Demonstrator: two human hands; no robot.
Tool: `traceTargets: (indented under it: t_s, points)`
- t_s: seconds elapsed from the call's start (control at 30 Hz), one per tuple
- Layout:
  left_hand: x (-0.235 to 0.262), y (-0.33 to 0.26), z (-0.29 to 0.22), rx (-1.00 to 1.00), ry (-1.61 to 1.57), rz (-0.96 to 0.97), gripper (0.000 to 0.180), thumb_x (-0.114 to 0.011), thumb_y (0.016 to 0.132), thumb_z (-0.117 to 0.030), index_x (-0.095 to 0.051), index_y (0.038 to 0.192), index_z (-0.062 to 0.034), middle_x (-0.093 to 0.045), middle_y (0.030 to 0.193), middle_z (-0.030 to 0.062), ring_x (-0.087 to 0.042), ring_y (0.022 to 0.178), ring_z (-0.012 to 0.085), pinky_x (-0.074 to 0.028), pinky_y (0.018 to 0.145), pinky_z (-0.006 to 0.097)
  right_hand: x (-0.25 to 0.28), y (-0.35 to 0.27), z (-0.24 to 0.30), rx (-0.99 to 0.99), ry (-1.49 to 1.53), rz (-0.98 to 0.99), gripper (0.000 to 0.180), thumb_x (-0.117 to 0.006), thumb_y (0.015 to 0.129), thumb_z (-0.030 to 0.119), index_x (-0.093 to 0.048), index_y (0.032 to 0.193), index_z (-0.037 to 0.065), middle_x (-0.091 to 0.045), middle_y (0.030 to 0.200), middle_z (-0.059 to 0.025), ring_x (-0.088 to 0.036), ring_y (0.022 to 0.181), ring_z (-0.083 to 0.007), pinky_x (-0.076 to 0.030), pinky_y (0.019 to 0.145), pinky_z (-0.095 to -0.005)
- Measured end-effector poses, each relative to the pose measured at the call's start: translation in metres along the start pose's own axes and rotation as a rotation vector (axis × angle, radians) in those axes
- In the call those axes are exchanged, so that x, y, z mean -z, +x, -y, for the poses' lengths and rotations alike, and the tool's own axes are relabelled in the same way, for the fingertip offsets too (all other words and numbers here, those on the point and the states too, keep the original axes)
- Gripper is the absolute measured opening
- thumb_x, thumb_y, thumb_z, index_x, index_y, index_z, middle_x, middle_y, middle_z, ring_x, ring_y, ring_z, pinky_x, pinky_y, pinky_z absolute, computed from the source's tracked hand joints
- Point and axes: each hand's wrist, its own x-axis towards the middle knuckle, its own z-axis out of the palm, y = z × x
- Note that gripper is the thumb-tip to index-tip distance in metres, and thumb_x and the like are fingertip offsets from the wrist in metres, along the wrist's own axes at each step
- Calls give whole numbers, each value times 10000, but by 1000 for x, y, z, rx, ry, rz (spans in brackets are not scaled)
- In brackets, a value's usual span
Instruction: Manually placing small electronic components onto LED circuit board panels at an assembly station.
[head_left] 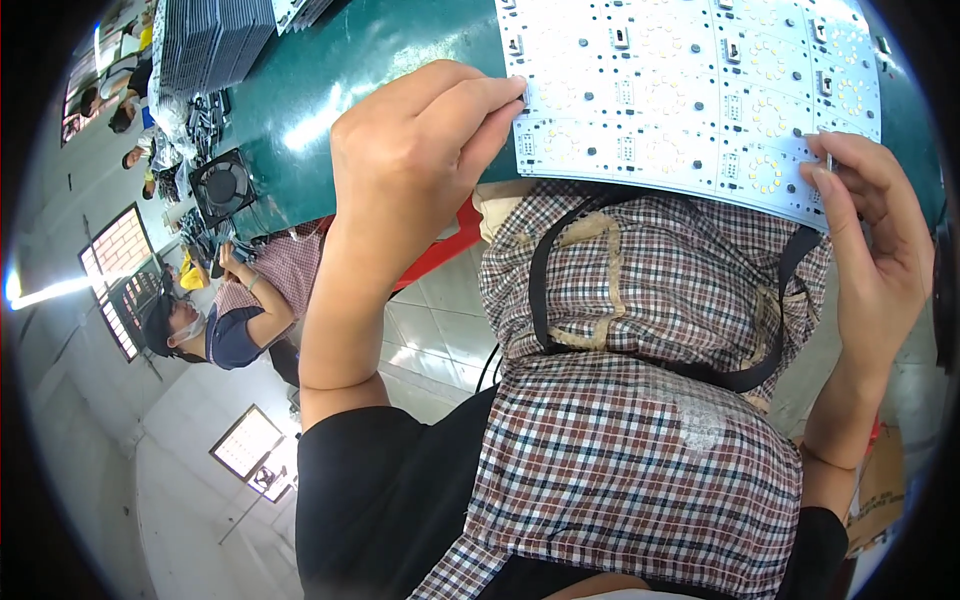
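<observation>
A white circuit board panel [660, 130] lies at the near edge of the green table, with rings of small yellow LEDs and several small slide switches [621, 37] on it. My left hand [420, 140] is closed, thumb and forefinger pinched on the panel's left edge beside a small dark part. Over the panel's near right corner is my right hand [870, 200], its thumb and forefinger pinched together. Between those fingertips shows a thin metallic piece, too small to name. The remaining right fingers curl loosely behind it.
The green table [290, 100] bears stacked grey panels [212, 45] at the far left. Nearer stand a black fan [222, 187] and a heap of cables [200, 130]. A co-worker [230, 310] sits at the left, hands at the table. A cardboard box [880, 490] is at lower right.
</observation>
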Motion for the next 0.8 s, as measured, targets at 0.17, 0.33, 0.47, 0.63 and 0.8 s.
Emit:
traceTargets:
  t_s: [0.17,0.33,0.47,0.63,0.8]
  points:
    - [4,6,-3,9,27,42,200,-820,788,25,-782,975,-34,-741,882,80,-711,712,188,-554,631,259,2,1,-1,-15,-4,15,229,-625,987,-61,-643,1216,-69,-706,1180,-147,-713,1023,-180,-557,931,-277]
    - [0,5,1,100,-112,57,175,-813,801,27,-773,966,-16,-737,877,82,-709,729,167,-569,658,266,3,3,1,-29,-15,17,226,-627,984,-67,-644,1209,-74,-707,1174,-152,-714,1016,-182,-560,926,-273]
    - [-10,8,0,202,-308,-100,133,-816,782,-47,-764,902,-71,-699,827,38,-679,686,208,-521,589,307,3,5,6,-34,22,-24,221,-634,973,-85,-644,1194,-85,-712,1154,-153,-717,1008,-182,-563,899,-263]
    - [-2,5,3,188,-259,-32,131,-805,795,-22,-740,904,-53,-688,817,49,-683,702,199,-531,605,293,-9,9,9,-52,133,-135,197,-699,904,-93,-715,1095,-47,-739,1044,-85,-713,893,-132,-566,776,-232]
    - [0,6,0,323,-370,36,148,-793,821,-26,-746,960,-40,-698,875,57,-697,722,174,-573,670,279,-2,11,15,-74,98,-102,200,-731,869,-92,-733,1063,-44,-722,1007,-88,-699,863,-128,-561,727,-239]
